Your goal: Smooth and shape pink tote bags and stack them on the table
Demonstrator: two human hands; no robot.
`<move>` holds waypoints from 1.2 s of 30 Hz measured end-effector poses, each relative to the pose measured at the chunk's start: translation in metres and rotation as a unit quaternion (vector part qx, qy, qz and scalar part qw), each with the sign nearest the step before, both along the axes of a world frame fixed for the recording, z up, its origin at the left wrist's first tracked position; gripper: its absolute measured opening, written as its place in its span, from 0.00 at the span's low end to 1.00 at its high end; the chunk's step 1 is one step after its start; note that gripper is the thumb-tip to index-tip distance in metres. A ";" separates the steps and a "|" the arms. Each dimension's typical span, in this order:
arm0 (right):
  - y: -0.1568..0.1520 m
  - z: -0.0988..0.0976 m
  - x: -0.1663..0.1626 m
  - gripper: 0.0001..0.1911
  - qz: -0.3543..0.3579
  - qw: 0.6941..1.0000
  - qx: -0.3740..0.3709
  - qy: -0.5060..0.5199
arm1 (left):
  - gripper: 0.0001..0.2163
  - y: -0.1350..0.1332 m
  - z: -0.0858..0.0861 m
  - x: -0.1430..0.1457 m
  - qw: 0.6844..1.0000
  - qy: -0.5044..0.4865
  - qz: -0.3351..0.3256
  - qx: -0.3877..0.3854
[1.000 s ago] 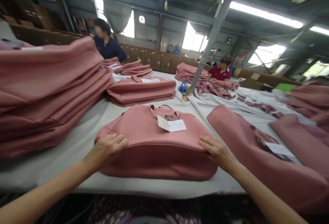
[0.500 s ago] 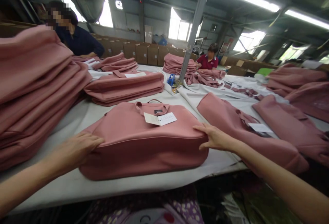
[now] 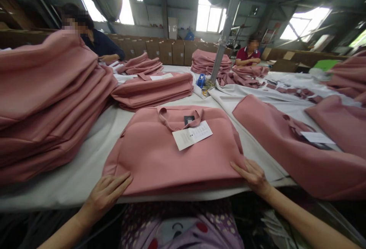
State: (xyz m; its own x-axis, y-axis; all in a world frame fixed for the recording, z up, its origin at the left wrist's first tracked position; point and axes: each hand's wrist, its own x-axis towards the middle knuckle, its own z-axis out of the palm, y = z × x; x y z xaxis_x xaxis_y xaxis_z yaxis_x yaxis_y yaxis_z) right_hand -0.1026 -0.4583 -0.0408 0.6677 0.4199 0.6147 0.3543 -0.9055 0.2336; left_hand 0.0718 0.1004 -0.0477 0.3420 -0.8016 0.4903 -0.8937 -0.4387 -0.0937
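Observation:
A folded pink garment [image 3: 160, 153] lies flat on the white table [image 3: 82, 169] right in front of me, with a white paper tag [image 3: 192, 135] and a small dark label near its neck loop. My left hand [image 3: 106, 194] rests flat on its near left corner, fingers stretched out. On the near right corner sits my right hand [image 3: 251, 174], fingers spread over the edge. Neither hand grips anything.
A tall stack of folded pink garments [image 3: 48, 96] fills the left. A smaller stack [image 3: 153, 90] lies behind. More pink pieces [image 3: 288, 142] spread to the right. A metal post [image 3: 225, 31] rises mid-table. Two people [image 3: 97, 45] [image 3: 249, 52] work at the far side.
The garment has been drawn toward the table's near edge and lies flatter. Both hands came back with it and now rest on its near corners.

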 end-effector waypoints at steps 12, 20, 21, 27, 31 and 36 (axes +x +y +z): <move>0.021 0.043 0.013 0.32 -0.136 0.979 0.073 0.136 | 0.18 -0.155 0.100 -0.028 0.988 -0.013 0.102 0.113; 0.103 0.056 -0.021 0.25 -0.006 0.990 0.047 0.134 | 0.20 -0.257 0.108 -0.035 0.985 -0.105 0.051 0.123; 0.112 0.047 -0.022 0.24 0.010 0.985 0.057 0.160 | 0.21 -0.255 0.107 -0.035 0.985 -0.106 0.059 0.121; 0.131 0.000 -0.007 0.25 0.023 0.971 0.116 0.208 | 0.21 -0.256 0.108 -0.036 0.984 -0.037 0.068 0.160; 0.130 -0.007 -0.001 0.29 0.014 0.956 0.140 0.257 | 0.11 -0.277 0.111 -0.014 0.970 0.096 -0.007 0.225; 0.134 -0.009 0.008 0.32 -0.046 0.929 0.199 0.308 | 0.10 -0.288 0.121 0.008 0.942 0.165 -0.139 0.257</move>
